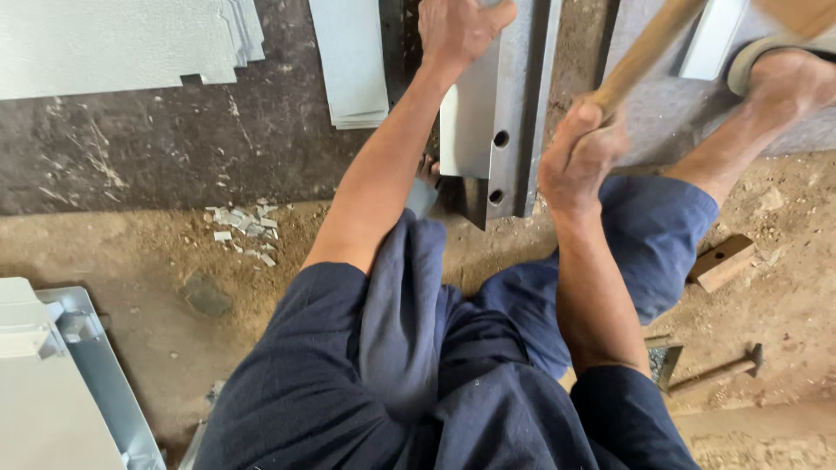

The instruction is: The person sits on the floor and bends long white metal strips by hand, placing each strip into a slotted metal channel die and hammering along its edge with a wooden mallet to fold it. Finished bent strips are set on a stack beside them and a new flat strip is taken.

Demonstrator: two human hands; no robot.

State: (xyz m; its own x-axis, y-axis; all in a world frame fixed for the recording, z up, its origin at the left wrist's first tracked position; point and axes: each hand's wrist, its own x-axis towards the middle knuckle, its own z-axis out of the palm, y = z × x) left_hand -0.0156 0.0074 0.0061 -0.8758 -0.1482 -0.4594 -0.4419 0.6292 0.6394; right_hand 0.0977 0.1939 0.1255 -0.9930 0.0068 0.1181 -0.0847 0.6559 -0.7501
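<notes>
Left hand: we see our left hand at 12 o'clock, fingers curled over the top edge of the pale sheet, pressing it flat against the steel bar.
Right hand: our right hand at 2 o'clock is clenched in a full fist round the wooden handle, which slants up to the right; its head is out of view.
Pale sheet: thin, smooth, grey-white metal, rectangular, lying on the bar at 12 o'clock.
Steel bar: a thick, dull grey angle bar with two round holes near its lower end, just right of the sheet.
Stacked sheets: matt, flat grey panels at 10 o'clock, a narrower stack at 11.
Offcuts: small pale metal chips on sandy ground at 9 o'clock.
Hammer: a small wooden-shafted hammer at 4 o'clock, in the dirt.
Wood block: a squared block at 3 o'clock.
Clothing: soft dark blue cloth over our knees at 6 o'clock.
</notes>
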